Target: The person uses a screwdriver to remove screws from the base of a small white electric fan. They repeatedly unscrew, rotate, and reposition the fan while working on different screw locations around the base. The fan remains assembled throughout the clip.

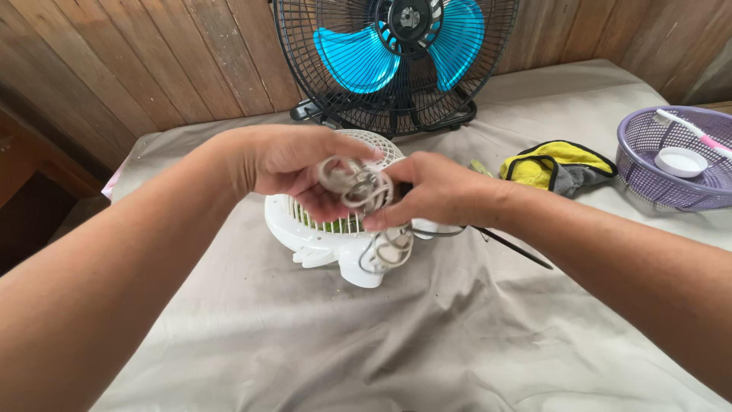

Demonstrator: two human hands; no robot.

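I see both hands over the small white fan (335, 236), which lies on the grey cloth (427, 336) in the middle of the table. The left hand (293, 160) cups a bundle of grey cord (358, 187) from behind, fingers curled round it. The right hand (435, 191) pinches the same bundle from the front, thumb and fingertips closed on the loops. The cord sits just above the fan's grille, and a loose stretch of it hangs down to the fan's base.

My judgement: the cord is largely gathered into loops, but the trailing part by the base is not yet taken in, so the coiling looks partly done.

Behind the fan stands a big black fan with blue blades (396, 53), close to the wooden wall. To the right of the fan lies a yellow and grey rag (557, 164), and further right a purple basket (648, 164) holding a white lid (680, 162). A thin dark rod (511, 248) lies just right of the fan, under my right wrist; it could snag the hanging cord.
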